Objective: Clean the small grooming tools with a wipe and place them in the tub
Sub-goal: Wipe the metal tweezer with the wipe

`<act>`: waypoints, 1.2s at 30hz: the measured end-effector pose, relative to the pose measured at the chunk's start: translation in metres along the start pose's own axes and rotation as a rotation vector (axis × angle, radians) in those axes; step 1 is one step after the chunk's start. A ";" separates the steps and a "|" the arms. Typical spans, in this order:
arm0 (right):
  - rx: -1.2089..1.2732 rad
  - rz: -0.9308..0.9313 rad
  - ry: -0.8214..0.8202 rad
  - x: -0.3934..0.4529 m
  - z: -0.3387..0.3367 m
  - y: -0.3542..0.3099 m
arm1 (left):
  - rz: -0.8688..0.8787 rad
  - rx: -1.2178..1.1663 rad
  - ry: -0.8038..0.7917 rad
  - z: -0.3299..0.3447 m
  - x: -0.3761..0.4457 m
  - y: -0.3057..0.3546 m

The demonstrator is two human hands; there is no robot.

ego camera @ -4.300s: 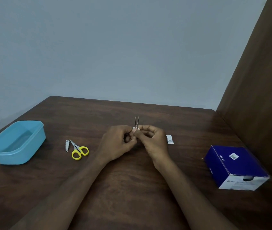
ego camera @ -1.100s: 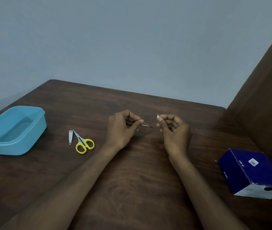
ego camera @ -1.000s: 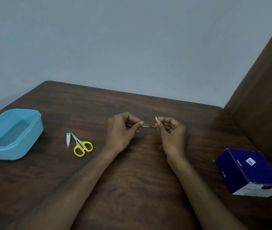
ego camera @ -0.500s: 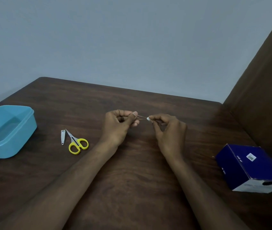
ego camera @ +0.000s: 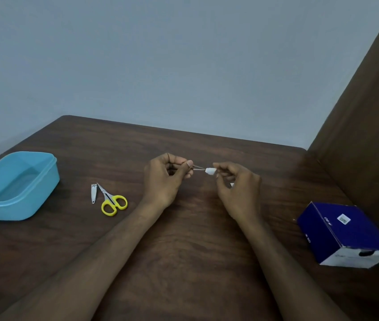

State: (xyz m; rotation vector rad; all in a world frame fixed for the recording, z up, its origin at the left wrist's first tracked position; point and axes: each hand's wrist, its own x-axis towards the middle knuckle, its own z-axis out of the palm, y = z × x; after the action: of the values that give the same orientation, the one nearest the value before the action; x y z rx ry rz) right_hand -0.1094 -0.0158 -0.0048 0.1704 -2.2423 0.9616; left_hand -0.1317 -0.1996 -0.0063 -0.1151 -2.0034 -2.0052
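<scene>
Thin tweezers (ego camera: 198, 167) are pinched by the left hand (ego camera: 164, 179) so their tip can be rubbed by a wipe (ego camera: 209, 170) pinched in the right hand (ego camera: 239, 188).

Both forearms are extending forward over the table (ego camera: 183, 262), converging toward the middle. The left hand (ego camera: 164, 179) is curling, thumb and forefinger pinching the tweezers (ego camera: 198, 167), tips pointing right. The right hand (ego camera: 238, 188) is curling likewise, fingertips (ego camera: 217, 167) pinching the white wipe (ego camera: 209, 170) against the tweezer tips. Both wrists are raised.
</scene>
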 end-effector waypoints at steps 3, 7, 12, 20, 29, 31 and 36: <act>-0.008 -0.086 -0.035 -0.003 0.003 -0.002 | -0.003 -0.004 0.003 -0.002 0.001 0.000; -0.011 -0.120 0.003 -0.001 0.004 0.001 | 0.016 -0.007 -0.021 -0.002 -0.001 0.000; -0.061 -0.231 -0.035 -0.004 0.010 -0.001 | 0.065 0.028 -0.041 -0.003 -0.004 0.000; 0.505 0.388 -0.039 0.005 0.013 0.004 | 0.120 0.103 -0.055 -0.002 -0.004 -0.001; 0.784 0.502 -0.107 0.004 0.015 -0.005 | 0.484 0.367 -0.211 -0.001 -0.017 0.008; 0.786 0.492 -0.146 0.005 0.015 -0.008 | 0.491 0.372 -0.183 -0.002 -0.014 0.007; 0.766 0.488 -0.202 0.003 0.010 -0.008 | 0.473 0.382 -0.192 -0.003 -0.015 0.004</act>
State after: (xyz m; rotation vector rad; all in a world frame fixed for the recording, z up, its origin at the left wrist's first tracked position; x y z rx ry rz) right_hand -0.1145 -0.0280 -0.0031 0.0512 -2.0060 2.1238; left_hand -0.1162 -0.1999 -0.0069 -0.6489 -2.1772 -1.3444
